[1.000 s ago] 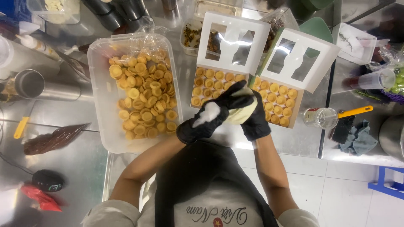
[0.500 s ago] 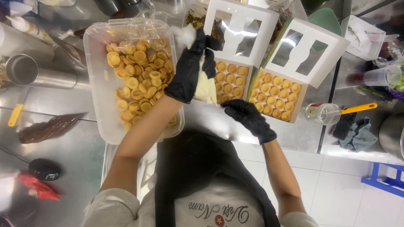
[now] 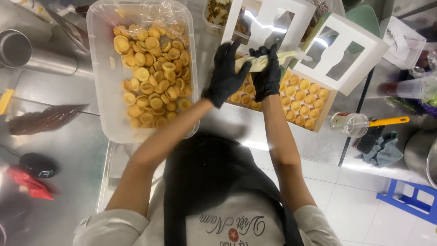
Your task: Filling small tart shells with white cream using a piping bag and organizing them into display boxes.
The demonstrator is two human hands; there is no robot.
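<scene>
Tart box (image 3: 255,98) half behind gloved hands (image 3: 246,73)

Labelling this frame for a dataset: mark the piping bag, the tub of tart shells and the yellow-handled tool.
piping bag (image 3: 273,61), head view, on the cream-filled body between the gloved hands.
tub of tart shells (image 3: 104,91), head view, on its bare left wall.
yellow-handled tool (image 3: 389,121), head view, on the handle.

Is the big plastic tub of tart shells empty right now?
No, the tub holds a heap of golden tart shells, left of the gloved left hand and right hand gripping a piping bag.
</scene>
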